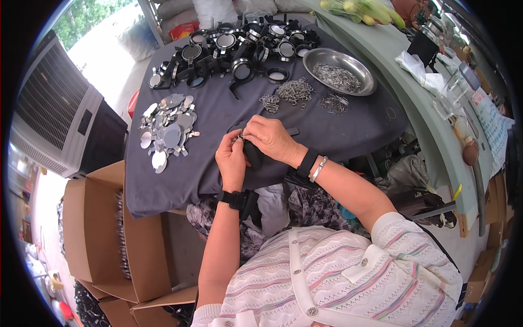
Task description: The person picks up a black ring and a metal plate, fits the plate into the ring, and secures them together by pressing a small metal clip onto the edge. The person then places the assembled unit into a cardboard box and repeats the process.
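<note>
Near the table's front edge, my left hand (231, 161) is closed around a black handled part (253, 156), its lower piece showing below my fingers. My right hand (267, 137) meets it from the right, thumb and fingers pinched together at the part's top. Something small and metallic glints between the fingertips, too covered to name. A flat black strip (293, 131) sticks out beyond my right knuckles; whether it belongs to the held part I cannot tell. To the left lies a pile of flat round silver discs with tabs (173, 136).
Black ring-shaped parts with handles and silver discs (239, 52) are heaped at the back. Small metal clips (296, 90) and thin pins (333, 103) lie in front of a steel bowl (370, 86). An open carton (144, 245) and a grey air cooler (65, 114) stand left.
</note>
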A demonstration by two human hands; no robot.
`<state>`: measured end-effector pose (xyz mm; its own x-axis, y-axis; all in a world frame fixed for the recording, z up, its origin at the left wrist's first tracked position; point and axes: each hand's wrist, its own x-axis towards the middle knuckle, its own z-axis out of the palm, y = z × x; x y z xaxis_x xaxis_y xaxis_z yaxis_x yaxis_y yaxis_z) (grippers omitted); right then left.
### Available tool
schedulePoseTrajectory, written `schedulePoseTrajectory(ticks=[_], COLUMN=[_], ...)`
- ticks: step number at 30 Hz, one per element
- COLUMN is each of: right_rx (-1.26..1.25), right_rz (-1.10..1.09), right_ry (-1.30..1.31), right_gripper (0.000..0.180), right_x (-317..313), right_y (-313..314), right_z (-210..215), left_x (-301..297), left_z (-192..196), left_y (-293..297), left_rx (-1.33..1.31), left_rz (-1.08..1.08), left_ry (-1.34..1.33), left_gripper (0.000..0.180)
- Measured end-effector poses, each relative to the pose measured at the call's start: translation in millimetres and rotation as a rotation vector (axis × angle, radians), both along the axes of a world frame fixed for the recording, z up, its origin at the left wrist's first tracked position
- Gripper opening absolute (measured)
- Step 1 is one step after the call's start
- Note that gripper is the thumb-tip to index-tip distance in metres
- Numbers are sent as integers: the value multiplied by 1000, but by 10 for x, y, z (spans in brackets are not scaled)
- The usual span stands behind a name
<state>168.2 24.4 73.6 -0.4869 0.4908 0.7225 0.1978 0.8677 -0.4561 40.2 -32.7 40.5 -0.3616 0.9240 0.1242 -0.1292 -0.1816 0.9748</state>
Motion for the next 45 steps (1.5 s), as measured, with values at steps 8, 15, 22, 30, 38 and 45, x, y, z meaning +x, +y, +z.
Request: schedulePoseTrajectory(ticks=[8, 15, 22, 30, 38, 45], right_rx=[-116, -315, -962, -1133, -1011, -736], right_rz=[5, -186, 56, 46, 125, 163], right_ry=[-11, 13, 211, 367, 191, 52], right_gripper=[4, 7, 6, 6, 9, 19], right_x=[-13, 87, 49, -9, 15, 40], right_y=[24, 105, 69, 2, 129, 316], right_z=[18, -43, -174, -148, -125, -176], left_x=[33, 38, 39, 42, -6, -55], left_z=[3, 25, 50, 89, 110, 153], left_y=[-25, -8, 1, 42, 13, 16], left_rx=[16, -15, -42, -104, -99, -128], left_rz=[34, 60, 47, 51, 45, -4], left_ry=[66, 36, 17, -48, -2, -17], left_gripper=[20, 17, 17, 13, 15, 17])
